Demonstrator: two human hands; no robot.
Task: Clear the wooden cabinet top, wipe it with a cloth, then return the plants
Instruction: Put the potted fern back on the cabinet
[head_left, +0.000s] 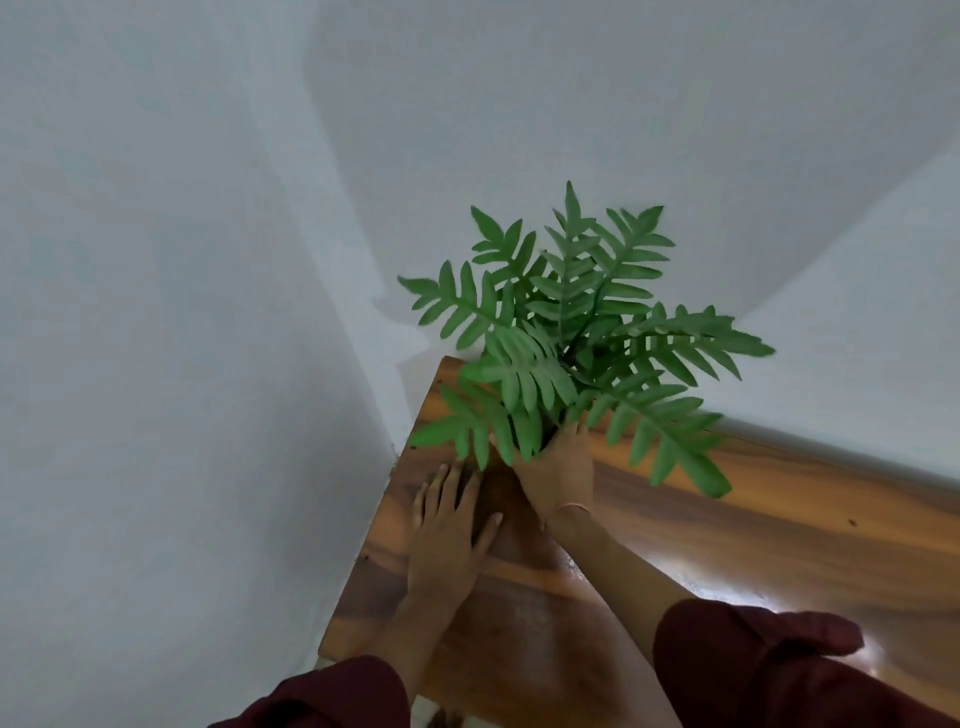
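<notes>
In the corner where the two pale walls (156, 312) meet, the wooden cabinet top (779, 530) runs off to the right, glossy and catching the light, with the leafy green plant (566, 343) standing at its far left end. Both arms reach forward out of dark red sleeves (727, 660). The right hand (558, 475) is wrapped around the plant's base under the fronds, while the left hand (447, 535) lies beside it, fingers spread and nearly flat, gripping nothing that shows.
</notes>
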